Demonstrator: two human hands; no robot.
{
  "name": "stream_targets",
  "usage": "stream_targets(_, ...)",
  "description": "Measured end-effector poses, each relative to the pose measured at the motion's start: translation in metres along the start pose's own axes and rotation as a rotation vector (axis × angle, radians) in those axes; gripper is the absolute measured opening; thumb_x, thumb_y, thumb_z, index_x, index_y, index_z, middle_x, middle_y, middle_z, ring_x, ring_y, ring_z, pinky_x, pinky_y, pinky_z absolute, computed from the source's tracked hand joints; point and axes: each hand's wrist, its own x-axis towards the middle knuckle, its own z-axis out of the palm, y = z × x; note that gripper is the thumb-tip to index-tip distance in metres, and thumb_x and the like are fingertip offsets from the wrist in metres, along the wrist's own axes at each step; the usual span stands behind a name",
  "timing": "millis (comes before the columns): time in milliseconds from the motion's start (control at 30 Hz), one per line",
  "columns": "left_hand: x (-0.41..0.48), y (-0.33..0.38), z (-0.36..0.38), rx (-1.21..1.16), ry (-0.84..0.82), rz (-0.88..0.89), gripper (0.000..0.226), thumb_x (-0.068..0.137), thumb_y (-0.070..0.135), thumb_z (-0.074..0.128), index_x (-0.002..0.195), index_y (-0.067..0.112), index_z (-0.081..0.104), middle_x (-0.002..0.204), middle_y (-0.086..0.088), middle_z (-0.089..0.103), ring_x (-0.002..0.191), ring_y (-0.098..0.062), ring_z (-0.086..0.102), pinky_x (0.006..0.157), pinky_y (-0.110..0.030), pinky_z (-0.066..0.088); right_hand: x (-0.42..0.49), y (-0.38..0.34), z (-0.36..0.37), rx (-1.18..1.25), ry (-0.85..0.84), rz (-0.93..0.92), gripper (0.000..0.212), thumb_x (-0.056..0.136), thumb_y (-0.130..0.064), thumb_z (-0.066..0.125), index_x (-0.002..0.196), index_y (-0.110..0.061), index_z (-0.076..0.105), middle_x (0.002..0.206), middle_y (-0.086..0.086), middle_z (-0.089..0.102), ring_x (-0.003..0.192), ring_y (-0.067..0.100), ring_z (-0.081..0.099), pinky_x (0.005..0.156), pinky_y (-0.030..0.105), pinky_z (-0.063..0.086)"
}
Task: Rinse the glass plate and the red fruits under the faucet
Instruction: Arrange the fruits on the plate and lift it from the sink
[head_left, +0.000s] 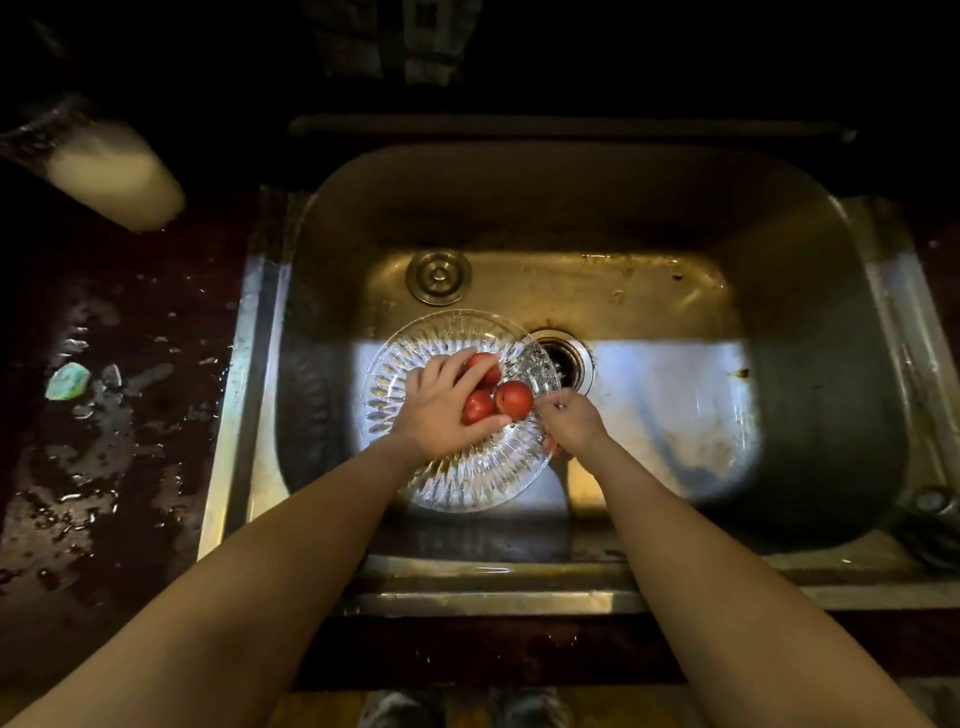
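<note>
We look down into a steel sink (810, 291), and the glass plate (415, 467) is held over its floor, a little to the left of the middle. The plate is clear, with a pattern of cut ridges all around its rim. On it lie three red fruits (514, 399), grouped close together toward 1 o'clock from the centre of the plate, touching each other. The left hand (441, 410) lies on top of the plate, its fingers bent around the fruits: the fingers cover the far fruit and the thumb goes under the near one, so the hand cups them loosely, not closed tight. The right hand (571, 423) is at the 3 o'clock edge of the plate and grips the rim, thumb on top and the other fingers under the glass. At 2 o'clock from the plate, just beside its edge, is the open drain (571, 358). At 11 o'clock from the plate a round metal stopper (439, 276) lies on the sink floor. To the left of the sink, at 9 o'clock, the dark counter (104, 467) is wet, and a small green-and-white object (67, 382) lies there; we cannot tell what it is. At 10 o'clock, well apart, a pale rounded object (114, 176) is blurred. We cannot see a stream of water.
</note>
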Motion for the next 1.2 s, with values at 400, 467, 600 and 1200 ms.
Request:
stream_targets(400, 0.003, 0.010, -0.003, 0.079, 0.109, 0.027, 0.060, 0.078, 0.075, 0.029, 0.131, 0.049, 0.026, 0.151, 0.005, 0.019, 0.129, -0.023, 0.029, 0.107, -0.050, 0.018, -0.015, -0.019, 0.003, 0.281, 0.111, -0.119, 0.041, 0.099, -0.038, 0.033, 0.087, -0.010, 0.060, 0.081, 0.007, 0.061, 0.066, 0.017, 0.053, 0.059, 0.027, 0.043)
stream_targets(467, 0.003, 0.014, -0.008, 0.031, 0.144, 0.022, 0.059, 0.079, 0.074, 0.030, 0.132, 0.049, 0.026, 0.152, 0.006, 0.018, 0.130, -0.023, 0.028, 0.107, -0.049, 0.020, -0.016, -0.027, -0.002, 0.302, 0.190, -0.146, 0.044, 0.099, -0.039, 0.034, 0.087, -0.008, 0.062, 0.080, 0.008, 0.064, 0.073, 0.020, 0.058, 0.062, 0.027, 0.047)
stream_targets(600, 0.009, 0.034, -0.026, -0.046, 0.207, 0.050, 0.055, 0.080, 0.070, 0.035, 0.131, 0.050, 0.030, 0.152, 0.008, 0.020, 0.130, -0.023, 0.029, 0.105, -0.045, 0.021, -0.030, -0.042, -0.025, 0.266, 0.315, -0.212, 0.044, 0.098, -0.038, 0.036, 0.074, -0.011, 0.062, 0.064, 0.004, 0.063, 0.061, 0.016, 0.058, 0.059, 0.026, 0.045)
stream_targets(1200, -0.015, 0.143, -0.121, -0.559, 0.433, 0.100, 0.053, 0.081, 0.061, 0.044, 0.129, 0.037, 0.041, 0.150, 0.007, 0.024, 0.133, -0.022, 0.032, 0.106, -0.055, 0.030, -0.161, -0.150, -0.129, -0.370, 0.666, -0.372, 0.039, 0.097, -0.037, 0.036, 0.066, -0.018, 0.049, 0.065, 0.003, 0.052, 0.058, 0.017, 0.048, 0.052, 0.028, 0.033)
